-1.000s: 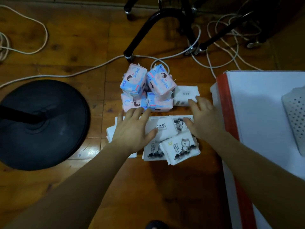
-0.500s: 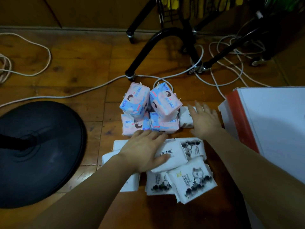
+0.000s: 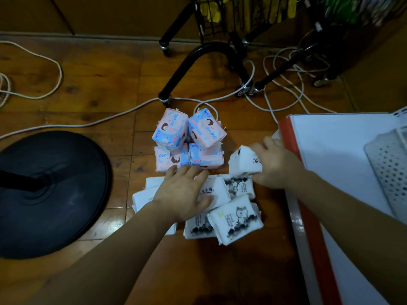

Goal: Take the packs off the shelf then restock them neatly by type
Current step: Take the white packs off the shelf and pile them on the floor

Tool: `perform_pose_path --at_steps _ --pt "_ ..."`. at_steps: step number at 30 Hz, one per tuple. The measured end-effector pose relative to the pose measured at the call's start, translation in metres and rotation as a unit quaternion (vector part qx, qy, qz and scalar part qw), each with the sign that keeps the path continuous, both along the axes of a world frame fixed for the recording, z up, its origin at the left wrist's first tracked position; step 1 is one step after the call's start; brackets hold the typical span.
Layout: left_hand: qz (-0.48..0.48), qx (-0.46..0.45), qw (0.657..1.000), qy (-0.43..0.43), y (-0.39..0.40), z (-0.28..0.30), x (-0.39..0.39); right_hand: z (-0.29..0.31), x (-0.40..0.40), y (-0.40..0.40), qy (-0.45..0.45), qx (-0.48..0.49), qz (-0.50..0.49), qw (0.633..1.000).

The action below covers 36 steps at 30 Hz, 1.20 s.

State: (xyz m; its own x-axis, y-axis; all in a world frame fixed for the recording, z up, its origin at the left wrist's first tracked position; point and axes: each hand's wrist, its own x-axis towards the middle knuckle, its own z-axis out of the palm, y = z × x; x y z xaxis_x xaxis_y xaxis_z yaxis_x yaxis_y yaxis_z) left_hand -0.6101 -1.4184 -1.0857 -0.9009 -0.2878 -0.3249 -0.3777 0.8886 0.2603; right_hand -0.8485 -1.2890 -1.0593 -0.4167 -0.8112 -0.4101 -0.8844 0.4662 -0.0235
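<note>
A second before, both hands had lain flat on the packs on the floor; by this moment the right hand had curled its fingers round a white pack and lifted it off the floor, tilted, just right of the pink stack. That pack had been lying at the far right end of the heap, beside the pink ones, half a second earlier. The left hand had hardly moved: it still rested with fingers straight and spread over the white packs, its fingertips close to, perhaps touching, the lower pink packs (the contact was too dim to settle).

The pink packs stood in a two-tier stack on the floor, towards the black frame leg and the cables; the white packs lay in a loose, overlapping heap on the near side of it, some printed with a dog and some turned blank side up. The white shelf with its red edge lay just right of the lifted pack, and a perforated basket sat on it.

I judged that the emptying was done and the restocking was starting, with the white type going first. The held pack was soft and squashed under the grip, so it would need squaring up once set on the shelf.
</note>
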Motion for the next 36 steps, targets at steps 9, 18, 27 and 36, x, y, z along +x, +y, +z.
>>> perform_pose_path --at_steps 9,18,27,36 --pt "-0.011 -0.052 0.998 -0.035 0.024 -0.001 0.017 -0.014 0.039 0.031 -0.071 0.074 0.027 0.994" --pt "0.003 -0.048 0.998 -0.052 0.02 0.003 0.02 -0.008 0.036 0.031 -0.083 0.095 0.0 0.992" --pt "0.038 -0.038 0.998 -0.023 0.02 0.041 0.027 0.029 0.048 0.031 -0.057 0.047 0.021 0.997" --pt "0.122 -0.065 0.989 0.053 0.027 0.198 0.047 0.195 0.098 0.026 -0.026 -0.072 0.004 0.997"
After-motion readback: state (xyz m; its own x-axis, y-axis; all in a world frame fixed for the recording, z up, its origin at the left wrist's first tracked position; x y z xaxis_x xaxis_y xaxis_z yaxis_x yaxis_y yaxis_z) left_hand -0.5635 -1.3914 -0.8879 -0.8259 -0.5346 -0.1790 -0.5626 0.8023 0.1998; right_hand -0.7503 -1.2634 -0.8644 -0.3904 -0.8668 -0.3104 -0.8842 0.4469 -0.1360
